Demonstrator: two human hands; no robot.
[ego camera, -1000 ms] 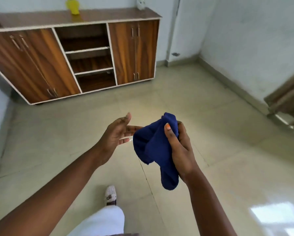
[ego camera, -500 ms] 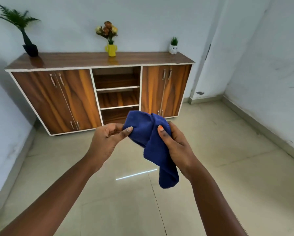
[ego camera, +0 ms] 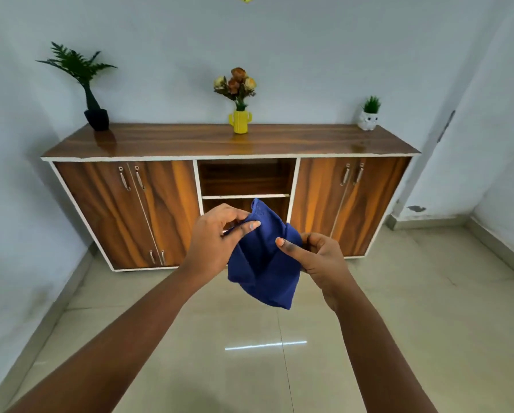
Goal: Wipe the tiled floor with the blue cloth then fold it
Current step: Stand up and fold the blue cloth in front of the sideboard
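Observation:
The blue cloth (ego camera: 261, 263) hangs in the air in front of me, spread between both hands, with a corner drooping down toward the beige tiled floor (ego camera: 398, 338). My left hand (ego camera: 217, 242) pinches the cloth's upper left edge between thumb and fingers. My right hand (ego camera: 312, 257) pinches its right edge, thumb on the front. The cloth is partly opened out, with a fold line running down its left half. Both arms reach forward at about chest height.
A long wooden sideboard (ego camera: 231, 144) with white trim stands against the far wall just beyond my hands. On its top stand a black vase with a fern (ego camera: 96, 114), a yellow vase of flowers (ego camera: 240, 120) and a small white pot plant (ego camera: 368, 117). Walls close in left and right.
My head has lifted, so the sideboard and wall now fill the view. My left hand took hold of the cloth, and both hands drew it apart from a bunched lump.

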